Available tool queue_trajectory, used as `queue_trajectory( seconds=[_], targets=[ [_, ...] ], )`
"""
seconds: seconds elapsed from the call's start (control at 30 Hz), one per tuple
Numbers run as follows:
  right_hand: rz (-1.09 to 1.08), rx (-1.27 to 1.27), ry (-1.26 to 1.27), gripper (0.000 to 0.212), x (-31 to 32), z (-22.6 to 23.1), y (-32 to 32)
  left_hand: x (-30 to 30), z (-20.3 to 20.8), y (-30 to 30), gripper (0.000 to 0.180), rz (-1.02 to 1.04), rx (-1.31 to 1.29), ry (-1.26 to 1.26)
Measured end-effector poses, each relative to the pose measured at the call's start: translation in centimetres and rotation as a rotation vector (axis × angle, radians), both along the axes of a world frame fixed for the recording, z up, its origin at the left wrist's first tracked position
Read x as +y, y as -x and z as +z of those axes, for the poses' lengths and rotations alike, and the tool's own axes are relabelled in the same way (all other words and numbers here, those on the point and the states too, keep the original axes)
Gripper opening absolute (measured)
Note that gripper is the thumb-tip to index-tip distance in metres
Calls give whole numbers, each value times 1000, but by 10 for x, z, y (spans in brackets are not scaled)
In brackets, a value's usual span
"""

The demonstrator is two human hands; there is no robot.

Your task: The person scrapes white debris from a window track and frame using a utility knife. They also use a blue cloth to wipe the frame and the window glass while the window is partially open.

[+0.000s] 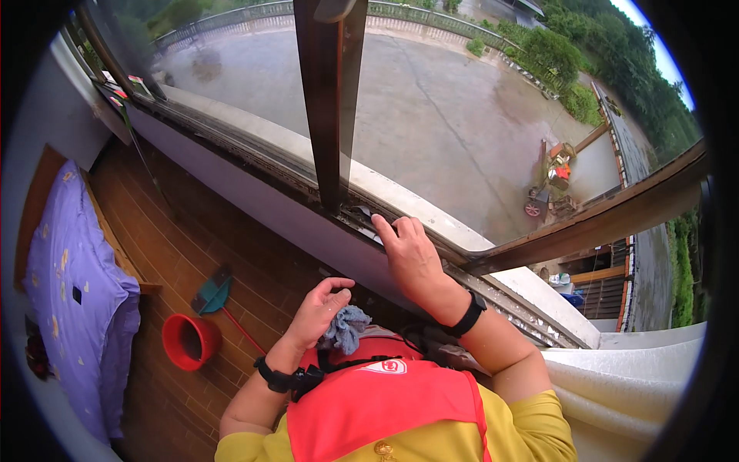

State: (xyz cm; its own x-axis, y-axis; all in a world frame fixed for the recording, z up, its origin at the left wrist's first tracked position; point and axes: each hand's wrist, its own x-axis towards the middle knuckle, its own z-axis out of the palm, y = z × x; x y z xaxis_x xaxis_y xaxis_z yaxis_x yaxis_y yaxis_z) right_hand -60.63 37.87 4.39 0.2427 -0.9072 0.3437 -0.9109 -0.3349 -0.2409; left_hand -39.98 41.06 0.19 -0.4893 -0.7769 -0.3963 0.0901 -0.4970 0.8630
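Observation:
My right hand [414, 260] reaches onto the sliding-window track [431, 242] near the foot of a dark window frame post [331, 115]. Its fingers are bent down into the track, next to a small pale scrap [368, 229]; what they pinch, if anything, is hidden. Closer to my body, my left hand [317, 314] is curled around a crumpled blue-grey cloth [346, 329], which hangs out below the fingers. Dirt and pale bits lie along the track to the right of my right hand.
A red bucket [178, 341] stands on the wooden floor at the left, beside a teal dustpan or broom head [211, 292] with a red handle. Further left is a bed with a purple cover [69, 308]. A white curtain [623, 385] hangs at the right; a wet concrete yard [431, 115] lies outside.

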Motion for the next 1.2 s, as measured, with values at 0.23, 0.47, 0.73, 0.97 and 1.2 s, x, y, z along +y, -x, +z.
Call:
queue_trajectory(
  seconds=[0.23,0.47,0.73,0.97,1.2],
  targets=[
    [24,370,-276,45,-23,10,-1,-5,-16,-25,22,37,54,-50],
    [-70,166,-241,39,20,38,12,-5,-24,-38,19,64,141,-139],
    [-117,161,-224,42,-13,-13,-18,-5,-22,-35,17,69,108,-85],
    [-395,393,-532,32,85,43,57,2,-33,-49,14,163,146,-120],
    [-256,82,-322,27,79,43,32,1,-27,-46,16,93,125,-113]
  ],
)
